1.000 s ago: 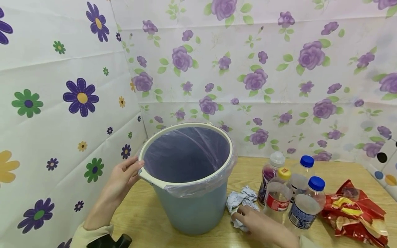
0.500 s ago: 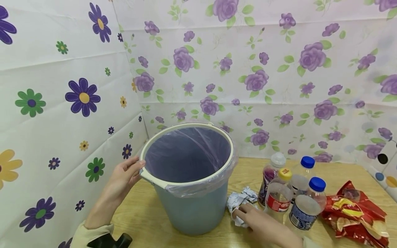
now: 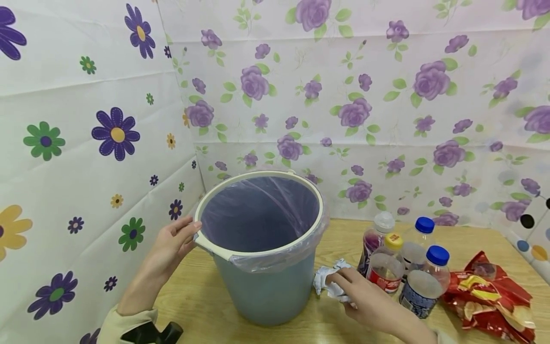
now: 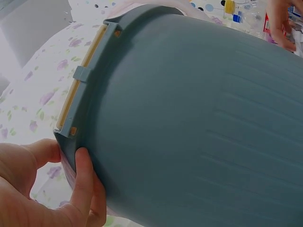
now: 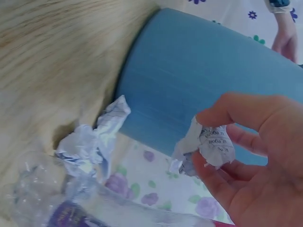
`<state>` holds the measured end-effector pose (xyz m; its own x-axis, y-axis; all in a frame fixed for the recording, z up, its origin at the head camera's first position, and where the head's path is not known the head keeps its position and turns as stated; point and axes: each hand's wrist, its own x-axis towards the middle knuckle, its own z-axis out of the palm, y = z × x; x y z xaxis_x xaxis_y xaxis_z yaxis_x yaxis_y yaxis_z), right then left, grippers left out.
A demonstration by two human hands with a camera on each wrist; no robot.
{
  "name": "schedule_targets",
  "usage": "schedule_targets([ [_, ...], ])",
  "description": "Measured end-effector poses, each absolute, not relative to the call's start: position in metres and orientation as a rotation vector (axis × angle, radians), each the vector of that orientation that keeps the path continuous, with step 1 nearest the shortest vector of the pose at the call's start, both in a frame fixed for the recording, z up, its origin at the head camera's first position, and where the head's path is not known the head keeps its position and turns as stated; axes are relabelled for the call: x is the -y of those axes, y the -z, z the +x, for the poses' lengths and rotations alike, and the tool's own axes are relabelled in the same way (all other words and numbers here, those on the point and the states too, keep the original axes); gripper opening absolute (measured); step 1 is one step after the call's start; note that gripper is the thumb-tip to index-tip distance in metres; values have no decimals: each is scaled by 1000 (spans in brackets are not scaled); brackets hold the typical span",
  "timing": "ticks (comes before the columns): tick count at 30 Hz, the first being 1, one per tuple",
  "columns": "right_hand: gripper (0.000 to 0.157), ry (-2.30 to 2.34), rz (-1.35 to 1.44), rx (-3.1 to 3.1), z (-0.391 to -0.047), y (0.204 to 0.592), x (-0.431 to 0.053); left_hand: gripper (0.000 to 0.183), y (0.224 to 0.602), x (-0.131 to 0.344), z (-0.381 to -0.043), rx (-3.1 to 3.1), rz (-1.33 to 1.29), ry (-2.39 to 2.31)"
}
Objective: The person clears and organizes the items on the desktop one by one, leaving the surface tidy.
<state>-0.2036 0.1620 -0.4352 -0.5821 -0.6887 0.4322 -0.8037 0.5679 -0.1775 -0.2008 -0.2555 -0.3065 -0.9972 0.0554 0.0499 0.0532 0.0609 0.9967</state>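
Observation:
A blue-grey waste bin (image 3: 270, 291) with a cream rim and a clear plastic liner (image 3: 279, 262) stands on the wooden table. My left hand (image 3: 172, 246) pinches its rim at the left, thumb on one side and fingers on the outer wall in the left wrist view. Right of the bin, my right hand (image 3: 365, 298) holds a crumpled piece of printed paper (image 5: 217, 147) between thumb and fingers. That piece is lifted off the table in the right wrist view. Another crumpled paper (image 5: 80, 146) lies on the table against the bin's base.
Several plastic bottles, among them a yellow-capped one (image 3: 386, 265) and a blue-capped one (image 3: 423, 286), stand close beside my right hand. A red snack bag (image 3: 490, 296) lies at the far right. Flowered sheets (image 3: 318, 114) hang behind and to the left.
My right hand has gripped one crumpled paper and raised it slightly from the table, shifting a little up and right. My left hand has stayed on the rim.

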Motion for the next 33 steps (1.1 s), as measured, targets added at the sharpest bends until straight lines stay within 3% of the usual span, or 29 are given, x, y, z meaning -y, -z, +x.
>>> schedule_targets([
  [24,60,-538,1089,2410,-188,383,-162,69,309,257,-202,-2235,178,-2201],
  [33,61,-516,920,2308,-182,361,-162,70,309,257,-202,-2230,203,-2204],
])
